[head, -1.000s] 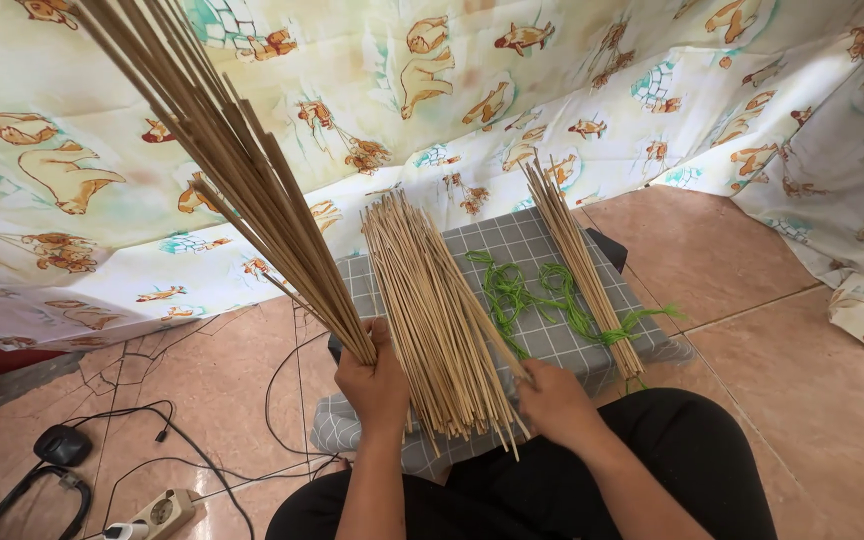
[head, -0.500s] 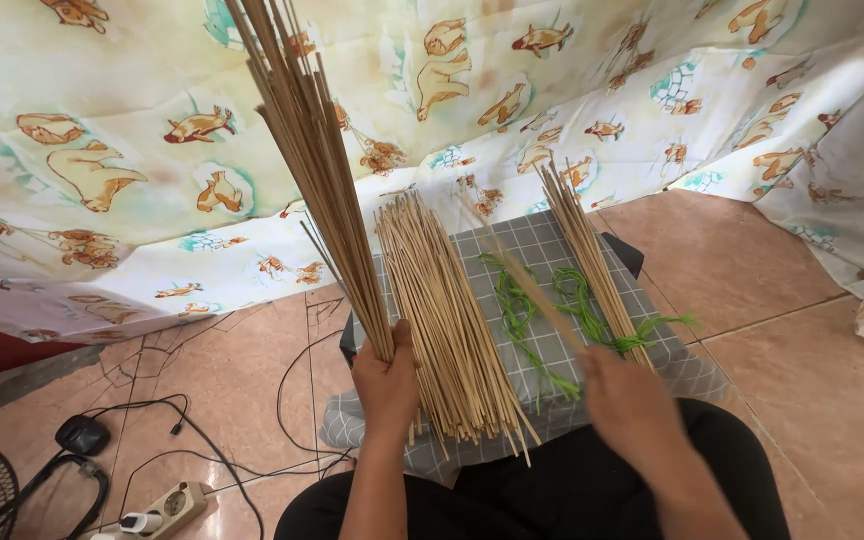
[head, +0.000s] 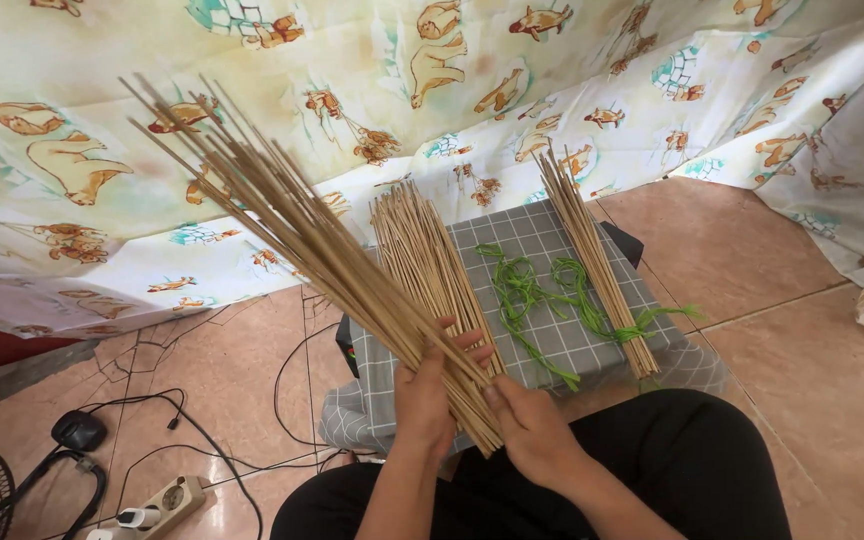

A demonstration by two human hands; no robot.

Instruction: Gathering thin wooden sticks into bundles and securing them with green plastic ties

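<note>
Just beyond the left hand (head: 424, 400) and right hand (head: 532, 432), the loose pile of sticks (head: 422, 250) and the held bundle of sticks (head: 302, 240) fanning up-left block the way forward. Right of the right hand, green strings (head: 532, 300) and a tied stick bundle (head: 592, 260) crowd the grey checked cloth (head: 512, 235). Farther right lies open tiled floor (head: 802, 340); cables (head: 202, 440) and a power strip (head: 157, 505) clutter the floor left of the left hand.
</note>
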